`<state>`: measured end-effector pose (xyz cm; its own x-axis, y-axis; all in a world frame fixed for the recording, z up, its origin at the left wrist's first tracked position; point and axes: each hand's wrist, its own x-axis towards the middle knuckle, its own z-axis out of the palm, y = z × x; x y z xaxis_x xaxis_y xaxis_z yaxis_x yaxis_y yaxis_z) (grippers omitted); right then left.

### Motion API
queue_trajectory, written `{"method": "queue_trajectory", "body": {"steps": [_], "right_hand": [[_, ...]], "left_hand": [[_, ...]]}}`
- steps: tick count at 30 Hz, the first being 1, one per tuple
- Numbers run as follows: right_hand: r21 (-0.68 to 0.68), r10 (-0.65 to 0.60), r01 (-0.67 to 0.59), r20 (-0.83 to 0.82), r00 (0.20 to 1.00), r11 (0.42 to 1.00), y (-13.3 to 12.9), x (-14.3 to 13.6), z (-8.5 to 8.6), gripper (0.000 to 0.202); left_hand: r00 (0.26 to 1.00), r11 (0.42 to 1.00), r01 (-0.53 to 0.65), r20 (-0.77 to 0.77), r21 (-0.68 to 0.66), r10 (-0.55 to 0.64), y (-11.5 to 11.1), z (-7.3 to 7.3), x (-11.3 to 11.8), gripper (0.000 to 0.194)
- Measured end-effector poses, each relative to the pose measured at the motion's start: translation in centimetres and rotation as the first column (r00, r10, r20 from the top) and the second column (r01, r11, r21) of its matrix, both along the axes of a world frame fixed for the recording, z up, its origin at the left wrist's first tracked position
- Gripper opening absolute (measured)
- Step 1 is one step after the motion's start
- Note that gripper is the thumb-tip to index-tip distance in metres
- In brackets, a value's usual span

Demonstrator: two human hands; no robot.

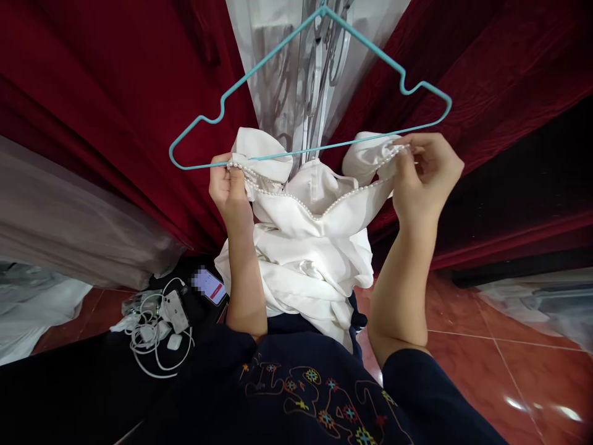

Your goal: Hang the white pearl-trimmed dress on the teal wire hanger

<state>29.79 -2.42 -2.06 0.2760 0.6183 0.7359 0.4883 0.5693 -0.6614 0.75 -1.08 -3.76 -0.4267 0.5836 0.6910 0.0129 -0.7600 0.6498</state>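
Note:
A white dress with a pearl-beaded neckline hangs bunched in front of my body, its skirt gathered in folds below. My left hand is closed on the beaded edge at the dress's left sleeve, close to the hanger's lower bar. On the other side my right hand pinches the beaded edge of the right sleeve. A light blue hanger extends above the dress, its bottom bar passing across both sleeves. Whether the fingers also press on the hanger bar I cannot tell.
Dark red curtains flank a pale gap with metal bars behind the hanger. At lower left, a black surface carries tangled white cables, a white phone and a lit phone. Red tiles cover the floor.

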Motion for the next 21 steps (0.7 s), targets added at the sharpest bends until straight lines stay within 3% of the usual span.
{"method": "queue_trajectory", "body": {"steps": [4,8,12,15,18,21], "right_hand": [[0.042,0.144,-0.152,0.154,0.978,0.988,0.2,-3.7,2.0,0.023],[-0.088,0.217,-0.202,0.244,0.945,0.976,1.5,-5.2,2.2,0.022],[-0.050,0.158,-0.150,0.239,0.958,0.987,1.0,-4.7,2.0,0.020],[-0.020,0.111,-0.110,0.269,0.957,0.994,0.1,-4.0,2.4,0.022],[-0.011,0.087,-0.088,0.329,0.940,0.996,-0.4,-3.6,2.9,0.023],[-0.006,0.070,-0.073,0.365,0.928,0.997,-0.4,-3.4,3.1,0.023]], "left_hand": [[1.000,1.000,0.022,0.006,-0.009,-0.022,-0.1,-0.2,0.0,0.037],[0.999,1.000,0.024,0.022,-0.012,-0.023,-0.5,0.1,-0.1,0.036],[0.996,0.992,0.084,-0.019,-0.091,-0.086,-1.4,0.1,-0.4,0.034],[0.991,0.966,0.118,-0.038,-0.232,-0.131,-1.8,-1.0,-1.7,0.031],[1.000,0.940,-0.011,-0.010,-0.342,0.008,-1.6,-2.1,-4.4,0.018],[0.978,0.911,-0.193,0.003,-0.365,0.208,-0.6,-1.5,-7.6,0.011]]}}
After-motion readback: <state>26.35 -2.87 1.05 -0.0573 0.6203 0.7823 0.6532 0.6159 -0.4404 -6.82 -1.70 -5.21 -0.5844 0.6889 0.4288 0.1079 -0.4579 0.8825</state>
